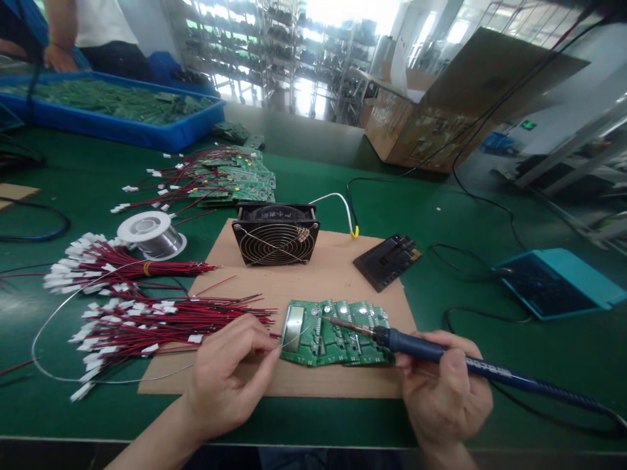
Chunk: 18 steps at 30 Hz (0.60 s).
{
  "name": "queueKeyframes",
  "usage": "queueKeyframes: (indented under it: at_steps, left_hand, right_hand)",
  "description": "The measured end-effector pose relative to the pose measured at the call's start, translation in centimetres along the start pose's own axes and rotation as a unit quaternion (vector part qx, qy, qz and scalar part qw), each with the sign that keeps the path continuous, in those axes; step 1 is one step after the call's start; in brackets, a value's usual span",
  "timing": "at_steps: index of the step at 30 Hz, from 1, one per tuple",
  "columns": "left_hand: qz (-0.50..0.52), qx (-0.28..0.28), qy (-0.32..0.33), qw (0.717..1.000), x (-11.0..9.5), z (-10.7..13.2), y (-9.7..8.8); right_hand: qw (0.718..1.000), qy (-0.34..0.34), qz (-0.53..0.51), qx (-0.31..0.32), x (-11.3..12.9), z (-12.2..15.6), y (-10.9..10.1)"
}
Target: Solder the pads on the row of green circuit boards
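My right hand (448, 391) is closed around a soldering iron (426, 347), its tip over the green circuit boards (337, 336), which overlap in a row. Between thumb and fingertips, my left hand (235, 369) pinches a thin solder wire (169, 375); the wire's end reaches over the leftmost board, close to the iron's tip. From my hand the wire loops left and back to a solder spool (151, 236). Whether tip and wire touch is too fine to tell. Bundles of red and black wires with white connectors (161, 316) lie beside my left hand.
A cardboard sheet (337, 277) lies under the boards, with a black fan (277, 236) and a black fixture (386, 261) on it. Wired boards (235, 176) are piled behind. A blue tray (161, 134), a carton (406, 130) and a teal box (558, 281) stand around. Another person (98, 32) is at far left.
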<state>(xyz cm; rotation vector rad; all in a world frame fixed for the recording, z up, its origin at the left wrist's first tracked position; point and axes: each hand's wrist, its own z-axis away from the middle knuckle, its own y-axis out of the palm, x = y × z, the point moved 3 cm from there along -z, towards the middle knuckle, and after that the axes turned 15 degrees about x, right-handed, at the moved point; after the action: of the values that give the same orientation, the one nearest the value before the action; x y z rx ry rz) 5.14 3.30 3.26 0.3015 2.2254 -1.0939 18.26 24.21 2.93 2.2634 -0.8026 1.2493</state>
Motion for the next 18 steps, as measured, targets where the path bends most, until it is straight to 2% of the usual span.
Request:
queueKeyframes:
  at_steps: [18]
  left_hand:
    - [0.0,0.039,0.0,0.999,0.55,0.25,0.89]
  right_hand:
    - [0.999,0.026,0.009,0.03,0.09,0.06,0.19]
